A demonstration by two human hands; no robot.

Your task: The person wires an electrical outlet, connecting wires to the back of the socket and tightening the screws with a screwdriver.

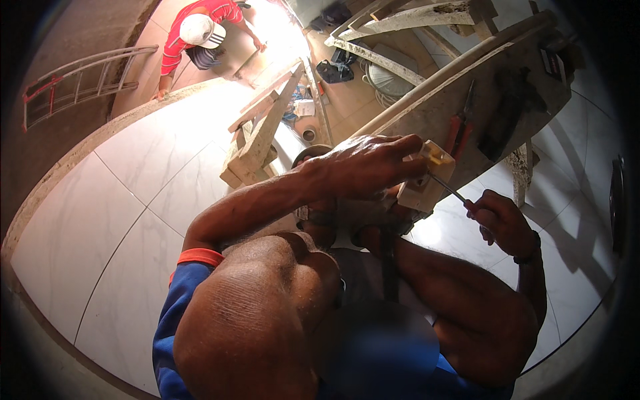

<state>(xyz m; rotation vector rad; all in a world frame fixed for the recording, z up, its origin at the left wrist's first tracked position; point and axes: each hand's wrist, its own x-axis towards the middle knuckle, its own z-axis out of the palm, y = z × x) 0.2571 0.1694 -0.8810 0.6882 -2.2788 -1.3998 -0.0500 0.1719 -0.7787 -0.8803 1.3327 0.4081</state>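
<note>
My left hand grips a pale block, apparently wood, with a small yellow piece at its upper end. My right hand is closed on a screwdriver, whose shaft reaches to the block near my left fingers; its tip is too small to make out. Just beyond the block, red-handled pliers or shears lie on a long board, beside a dark tool that I cannot identify.
A co-worker in a red shirt bends at the upper left, near a ladder. Lumber pieces lie ahead, with a bucket or sack and cables behind. My knees are below my hands, over white tiles.
</note>
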